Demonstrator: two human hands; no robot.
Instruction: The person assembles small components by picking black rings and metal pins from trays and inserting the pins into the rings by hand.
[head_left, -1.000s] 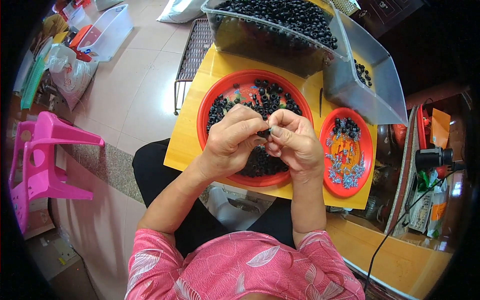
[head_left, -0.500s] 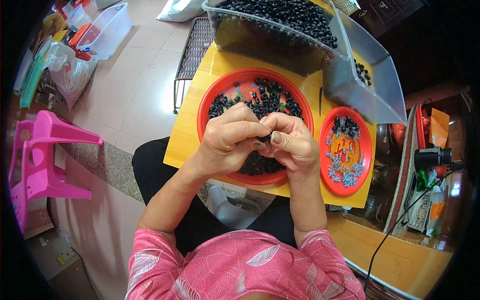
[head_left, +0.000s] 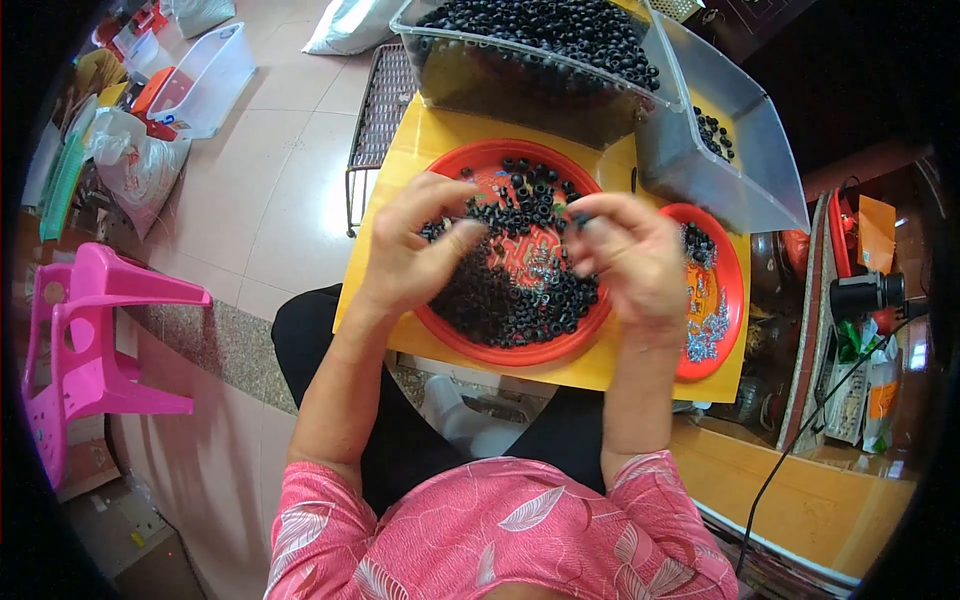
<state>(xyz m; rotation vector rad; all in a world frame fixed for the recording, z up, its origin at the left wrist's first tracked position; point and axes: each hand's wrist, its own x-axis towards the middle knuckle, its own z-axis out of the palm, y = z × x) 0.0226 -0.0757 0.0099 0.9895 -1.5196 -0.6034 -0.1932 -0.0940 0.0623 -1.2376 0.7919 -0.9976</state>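
Note:
A round red tray (head_left: 585, 345) holds many small black ring-like parts (head_left: 490, 300) and a few silvery bits. Over its left side is my left hand (head_left: 405, 250), thumb and fingers apart with nothing between them. My right hand (head_left: 640, 265) hovers above the tray's right edge, partly smeared by motion. A small black part (head_left: 581, 220) shows at its fingertips. Beyond that hand, a smaller red oval tray (head_left: 734, 300) carries silvery screw-like pieces (head_left: 707, 335) and some black parts; the hand covers its left side.
At the yellow table's (head_left: 390, 180) far side stands a clear bin (head_left: 530, 95) heaped with black parts. Beside it a second clear bin (head_left: 750, 180) has a few. A pink stool (head_left: 110, 340) stands left on the floor, and a black cable (head_left: 790, 450) runs at right.
My hands, together over the tray before, have come apart: the left went left and its fingers spread, the right went right with a black part. The view has shifted slightly.

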